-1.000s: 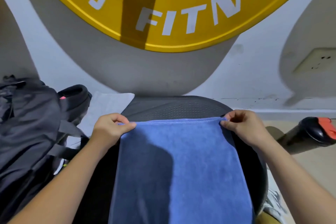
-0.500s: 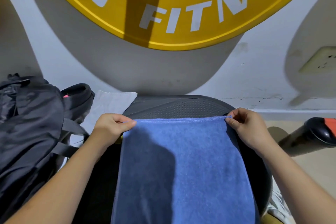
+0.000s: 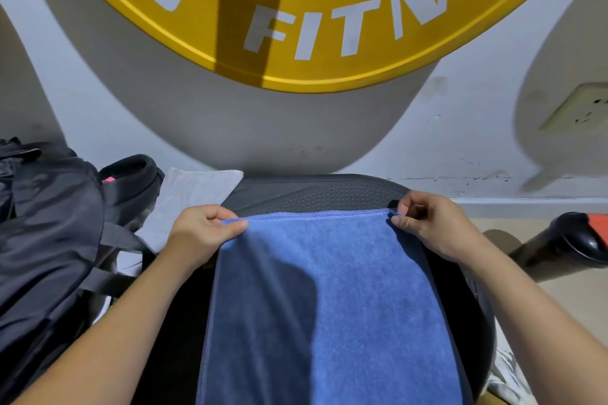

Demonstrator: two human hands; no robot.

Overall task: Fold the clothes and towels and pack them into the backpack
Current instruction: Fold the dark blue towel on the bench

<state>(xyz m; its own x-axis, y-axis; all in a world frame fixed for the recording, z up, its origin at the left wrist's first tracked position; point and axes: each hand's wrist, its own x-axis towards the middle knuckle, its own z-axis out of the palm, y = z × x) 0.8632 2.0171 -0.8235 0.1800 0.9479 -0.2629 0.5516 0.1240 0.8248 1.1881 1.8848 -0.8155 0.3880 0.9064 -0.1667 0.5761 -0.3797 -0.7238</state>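
A blue towel (image 3: 332, 299) lies flat on a black round seat (image 3: 316, 196), running from its far part down toward me. My left hand (image 3: 200, 233) pinches the towel's far left corner. My right hand (image 3: 431, 223) pinches the far right corner, thumb and fingers closed on the stitched hem. A dark grey backpack (image 3: 49, 240) lies on the left, its strap beside my left forearm. A folded white towel (image 3: 187, 197) sits between the backpack and the seat.
A white wall with a large yellow round sign (image 3: 296, 10) stands right behind the seat. A black and orange object (image 3: 572, 243) lies on the beige floor at the right. A wall socket (image 3: 582, 108) is at the upper right.
Both hands keep pinching the towel's far corners. The far hem has shifted slightly away from me on the seat, and the view has tilted a little.
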